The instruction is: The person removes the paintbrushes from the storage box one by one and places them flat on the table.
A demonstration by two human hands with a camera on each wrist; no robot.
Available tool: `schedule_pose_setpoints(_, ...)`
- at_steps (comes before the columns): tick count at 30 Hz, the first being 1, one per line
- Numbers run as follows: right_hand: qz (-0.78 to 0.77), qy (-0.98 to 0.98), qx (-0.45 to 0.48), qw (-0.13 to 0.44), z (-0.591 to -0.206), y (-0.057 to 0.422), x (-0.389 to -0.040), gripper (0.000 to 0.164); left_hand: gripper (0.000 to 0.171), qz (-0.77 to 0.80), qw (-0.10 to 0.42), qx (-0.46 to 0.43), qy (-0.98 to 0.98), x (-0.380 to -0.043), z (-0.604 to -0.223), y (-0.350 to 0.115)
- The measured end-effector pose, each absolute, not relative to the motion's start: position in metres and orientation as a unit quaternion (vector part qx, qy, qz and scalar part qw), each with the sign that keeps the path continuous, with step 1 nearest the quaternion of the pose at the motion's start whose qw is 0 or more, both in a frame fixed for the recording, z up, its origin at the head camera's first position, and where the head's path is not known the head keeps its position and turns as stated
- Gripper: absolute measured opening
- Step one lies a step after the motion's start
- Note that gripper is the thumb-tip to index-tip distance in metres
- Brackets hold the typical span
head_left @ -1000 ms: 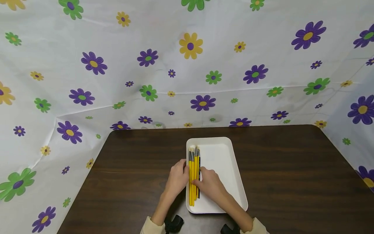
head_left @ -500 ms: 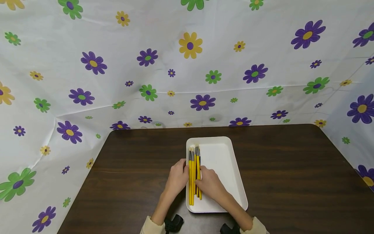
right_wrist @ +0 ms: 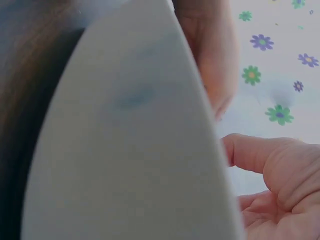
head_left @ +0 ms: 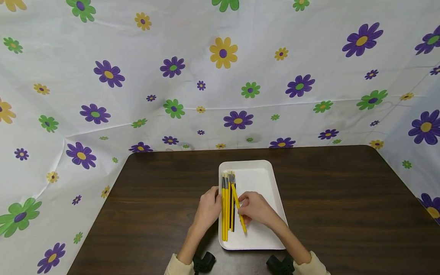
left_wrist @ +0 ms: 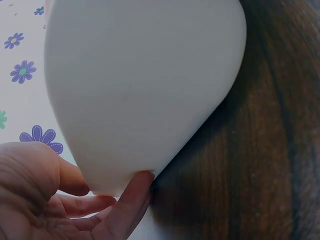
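Cream fabric cuffs (head_left: 180,266) come in at the near edge, with black wrist-worn devices (head_left: 205,262) beside them. Just beyond, over a brown wood-grain tabletop (head_left: 165,191), the person's left hand (head_left: 208,206) grips the left rim of a shallow white rectangular tray with rounded corners (head_left: 266,229); in the left wrist view its fingers bend against the smooth, matt wall. The right hand (head_left: 257,208) pinches a slanting yellow-handled paintbrush (head_left: 236,195) between thumb and fingers, its near end swung right, its far end among the others. The right wrist view hides that pinch behind the tray.

The brushes lie inside the tray, along its left side: a row of slim yellow-handled paintbrushes (head_left: 224,214) and a dark-handled brush (head_left: 234,219), near ends uneven. Farther along come grey, metallic-looking ferrules and pale bristle tips, too small to judge for stiffness.

To handle the single brush well, a light pinch near mid-handle seems best, since a thin, round shaft would probably roll under a push. Clearing its ferrule sideways before lifting should spare the neighbours, while steady left-hand pressure stops the tray from sliding.

Beyond the tabletop's far edge hangs a creased white sheet with purple, green and yellow flowers (head_left: 268,23).
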State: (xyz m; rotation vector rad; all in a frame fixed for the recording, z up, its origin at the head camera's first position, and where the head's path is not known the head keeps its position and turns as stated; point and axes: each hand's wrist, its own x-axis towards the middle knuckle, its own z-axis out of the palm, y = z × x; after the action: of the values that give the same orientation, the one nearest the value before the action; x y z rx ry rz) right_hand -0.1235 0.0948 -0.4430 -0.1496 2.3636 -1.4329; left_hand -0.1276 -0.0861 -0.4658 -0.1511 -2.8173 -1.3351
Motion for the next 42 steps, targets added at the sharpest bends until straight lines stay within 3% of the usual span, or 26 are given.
schedule_pose_setpoints(26, -0.549, 0.817, -0.045, 0.173, -0.425, 0.154, -0.137, 0.032, 0.029, -0.444, 0.01, -0.051, -0.895, -0.127, -0.467, -0.087)
schedule_pose_setpoints(42, -0.579, 0.8, -0.038, 0.156, -0.421, 0.2, -0.142, 0.045, 0.031, -0.449, 0.002, -0.04, -0.892, -0.127, -0.467, -0.086)
